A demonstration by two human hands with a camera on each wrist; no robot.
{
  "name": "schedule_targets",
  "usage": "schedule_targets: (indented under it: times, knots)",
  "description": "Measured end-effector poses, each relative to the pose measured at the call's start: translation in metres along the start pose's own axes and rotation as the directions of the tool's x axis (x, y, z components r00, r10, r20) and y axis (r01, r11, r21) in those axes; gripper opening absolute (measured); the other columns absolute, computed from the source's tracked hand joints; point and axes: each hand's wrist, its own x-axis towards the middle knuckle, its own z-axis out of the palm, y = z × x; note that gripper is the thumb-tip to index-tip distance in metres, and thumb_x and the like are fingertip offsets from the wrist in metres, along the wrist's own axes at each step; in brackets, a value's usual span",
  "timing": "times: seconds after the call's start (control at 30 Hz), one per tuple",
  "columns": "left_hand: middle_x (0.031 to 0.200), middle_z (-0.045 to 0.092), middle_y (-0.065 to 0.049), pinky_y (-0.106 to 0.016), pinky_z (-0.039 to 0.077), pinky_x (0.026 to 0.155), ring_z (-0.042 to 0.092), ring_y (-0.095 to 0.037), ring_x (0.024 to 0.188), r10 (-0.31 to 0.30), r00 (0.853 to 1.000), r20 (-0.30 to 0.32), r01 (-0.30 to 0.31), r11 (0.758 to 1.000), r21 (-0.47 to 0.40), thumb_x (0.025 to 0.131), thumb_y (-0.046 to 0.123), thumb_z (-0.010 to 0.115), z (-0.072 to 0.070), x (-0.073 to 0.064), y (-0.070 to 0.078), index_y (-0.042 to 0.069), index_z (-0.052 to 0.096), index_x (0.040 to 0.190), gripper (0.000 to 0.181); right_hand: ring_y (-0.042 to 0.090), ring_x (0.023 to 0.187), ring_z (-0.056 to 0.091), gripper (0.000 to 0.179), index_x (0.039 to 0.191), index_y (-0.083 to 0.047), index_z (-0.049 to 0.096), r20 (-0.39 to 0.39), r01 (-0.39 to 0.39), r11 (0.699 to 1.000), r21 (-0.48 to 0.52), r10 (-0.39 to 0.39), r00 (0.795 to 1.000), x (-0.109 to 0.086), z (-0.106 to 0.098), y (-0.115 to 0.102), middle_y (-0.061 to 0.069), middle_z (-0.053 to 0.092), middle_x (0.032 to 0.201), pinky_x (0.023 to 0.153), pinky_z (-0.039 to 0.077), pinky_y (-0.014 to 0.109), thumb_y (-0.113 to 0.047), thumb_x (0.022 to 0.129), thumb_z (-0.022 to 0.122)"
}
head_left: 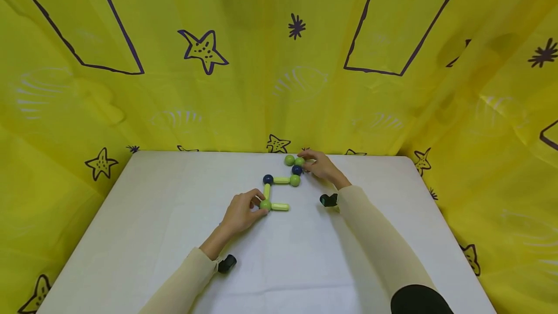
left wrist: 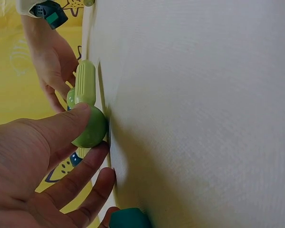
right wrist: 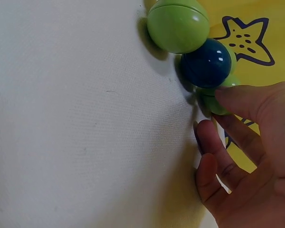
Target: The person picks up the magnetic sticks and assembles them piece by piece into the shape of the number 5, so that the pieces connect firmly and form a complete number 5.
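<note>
A chain of green and dark blue balls with pale green rods lies on the table. My left hand (head_left: pixel 241 212) pinches the nearest green ball (left wrist: pixel 92 130) between thumb and fingers. One rod (head_left: pixel 280 207) runs right from that ball and another (head_left: pixel 267 192) runs away to a dark blue ball (head_left: pixel 268 179). From there a third rod (head_left: pixel 282 180) leads to a second green ball (head_left: pixel 295 180). My right hand (head_left: pixel 320 164) pinches a green ball (right wrist: pixel 213 103) at the far end, beside a dark blue ball (right wrist: pixel 206 63) and another green ball (head_left: pixel 289 160).
The white table (head_left: pixel 144 217) ends at the back against a yellow curtain (head_left: pixel 244 101) with starfish drawings, which also hangs at both sides. Black wrist cameras, left (head_left: pixel 227 264) and right (head_left: pixel 329 200), sit at the sleeves. A black rounded thing (head_left: pixel 420 299) overlaps the right sleeve.
</note>
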Motion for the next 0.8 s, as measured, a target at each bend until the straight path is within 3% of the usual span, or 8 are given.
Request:
schedule_targets:
  times: [0.4,0.63,0.8]
  knots:
    - [0.09,0.075,-0.001,-0.037,0.045,0.075,0.059,-0.022,0.083,0.004,1.0,-0.006,-0.004,1.0,0.008,0.085,0.016,0.085,-0.0038,-0.001,0.0014,0.011,0.07,0.103,0.024,0.034,0.106,0.066,0.038,0.139,-0.01,0.062,-0.007,-0.011,1.0,-0.012,0.011,1.0,0.0021,0.0001,-0.0039,0.019,0.06,0.14,0.09,0.053,0.04,-0.007,0.101,0.063]
    - [0.089,0.074,-0.001,-0.037,0.045,0.075,0.058,-0.02,0.082,0.006,1.0,-0.001,-0.006,1.0,0.017,0.085,0.015,0.085,-0.0011,-0.0001,0.001,0.011,0.069,0.103,0.024,0.034,0.118,0.063,0.036,0.136,-0.007,0.064,-0.035,-0.016,0.999,-0.028,0.015,0.999,0.0009,-0.0013,-0.0033,0.02,0.063,0.136,0.093,0.053,0.042,-0.009,0.099,0.066]
    - [0.089,0.074,-0.001,-0.037,0.044,0.075,0.057,-0.02,0.081,0.01,1.0,-0.002,-0.01,1.0,0.023,0.085,0.015,0.085,-0.0004,-0.0003,0.0006,0.012,0.069,0.102,0.023,0.03,0.106,0.067,0.036,0.134,-0.007,0.065,-0.043,-0.02,0.999,-0.042,0.018,0.999,-0.0001,-0.0055,-0.0054,0.02,0.064,0.133,0.087,0.054,0.039,-0.012,0.099,0.069]
